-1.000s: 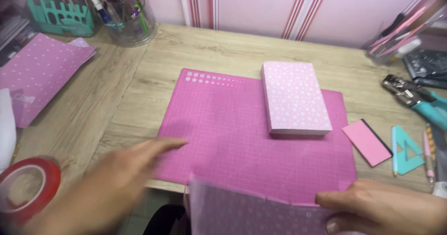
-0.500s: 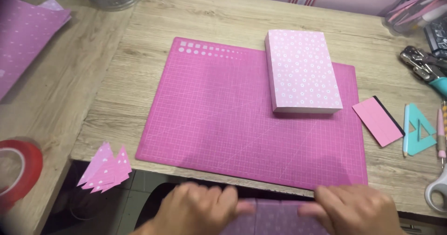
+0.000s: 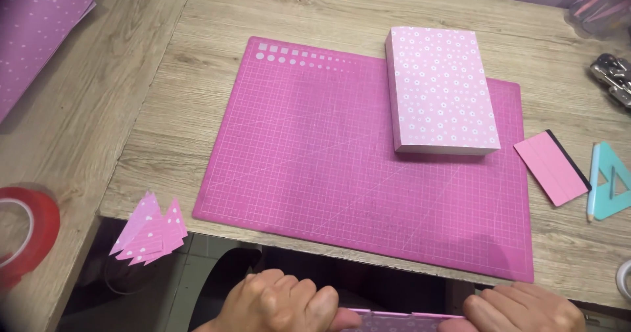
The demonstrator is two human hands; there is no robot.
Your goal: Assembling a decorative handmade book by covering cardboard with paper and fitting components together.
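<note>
Both hands, left hand (image 3: 279,302) and right hand (image 3: 519,309), pinch the purple patterned paper (image 3: 401,319) at the near edge, off the table (image 3: 131,128); the pink cutting mat (image 3: 328,148) lies bare beyond, probably as workspace.

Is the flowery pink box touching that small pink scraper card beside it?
Apart. The head view shows a strip of cutting mat and wooden table between the box and the scraper card.

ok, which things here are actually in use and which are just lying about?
In use:
- left hand and right hand, each with a grip on the purple patterned paper

Lying about:
- pink cutting mat
- flowered pink box
- red tape roll
- pink paper triangles
- pink scraper
- teal set square
</note>
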